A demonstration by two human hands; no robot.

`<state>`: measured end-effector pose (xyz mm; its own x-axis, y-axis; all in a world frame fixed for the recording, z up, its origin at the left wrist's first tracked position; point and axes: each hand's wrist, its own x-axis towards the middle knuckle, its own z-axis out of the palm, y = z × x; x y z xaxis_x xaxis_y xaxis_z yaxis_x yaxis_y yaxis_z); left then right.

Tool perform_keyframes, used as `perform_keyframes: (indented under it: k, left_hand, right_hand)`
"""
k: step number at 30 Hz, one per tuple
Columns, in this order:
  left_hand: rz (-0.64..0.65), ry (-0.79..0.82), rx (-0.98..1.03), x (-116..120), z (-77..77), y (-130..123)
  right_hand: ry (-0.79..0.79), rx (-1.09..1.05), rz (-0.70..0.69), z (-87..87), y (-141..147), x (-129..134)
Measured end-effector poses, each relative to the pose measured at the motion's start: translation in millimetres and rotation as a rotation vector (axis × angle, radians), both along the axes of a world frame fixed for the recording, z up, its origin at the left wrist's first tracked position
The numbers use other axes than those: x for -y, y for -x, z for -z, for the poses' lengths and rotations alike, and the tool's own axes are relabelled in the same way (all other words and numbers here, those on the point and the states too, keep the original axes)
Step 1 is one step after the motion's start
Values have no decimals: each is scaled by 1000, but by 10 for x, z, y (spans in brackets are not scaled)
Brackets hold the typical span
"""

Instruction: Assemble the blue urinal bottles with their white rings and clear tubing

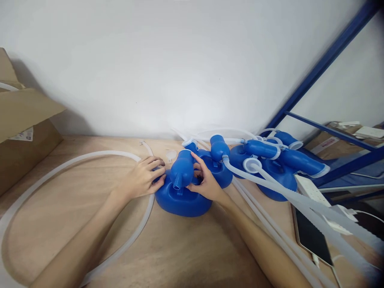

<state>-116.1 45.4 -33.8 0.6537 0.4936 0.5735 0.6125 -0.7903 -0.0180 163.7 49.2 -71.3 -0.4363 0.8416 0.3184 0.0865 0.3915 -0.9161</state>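
Note:
A blue plastic urinal bottle [183, 206] sits on the wooden table in front of me, its short spout pointing toward me. My left hand [148, 176] rests against the bottle's left side with bent fingers. On the other side, my right hand [207, 182] has its thumb and fingers around the upright blue neck [182, 168]. Part of that grip is hidden behind the neck. A clear plastic cap [171, 155] lies just behind the bottle. A translucent hose [90, 156] loops over the table on the left and passes under my left wrist.
Several more blue bottles [277, 182] with white lids and hoses crowd the right. Thick hoses [270, 180] stretch toward the lower right. A phone [312, 234] and power strip [312, 192] lie there too. An open cardboard box [30, 152] stands left; a blue metal frame [324, 60] rises right.

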Motion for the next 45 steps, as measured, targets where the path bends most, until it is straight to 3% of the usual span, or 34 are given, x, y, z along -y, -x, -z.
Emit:
perform_keyframes:
  k: [8,13,16,19,22,25,28,35,40,45]
  left_hand:
    - [59,0,151,-31,112,22]
    - [3,-5,143,-11,146,27]
    - [-32,54,91,42,49,-3]
    - [-34,201,93,92,-154,33]
    - [-166,366,253,44,-354,233]
    - [-461,602,303,-191,-413,502]
    - [-671,902,92,-562,-311,610]
    - [-664,1134,-136,-1257,53,170]
    - [-655,1164,-170,-1447,213,115]
    - [-615,1050,-113,-1538,269,205]
  right_hand:
    - [-9,8,10,-40,7,24]
    - [0,-10,-3,3,-5,-5]
    - [2,-10,0,1,-4,-11]
    - [-9,-8,-6,-38,-8,-8]
    - [-18,5,-61,-82,-28,-4]
    - [-9,10,-124,-109,-51,4]
    - [-5,16,-167,-140,-59,16]
    - [-57,219,-183,-284,-35,50]
    - [-34,253,-125,-295,-35,62]
    - [23,161,-145,-308,-18,46]
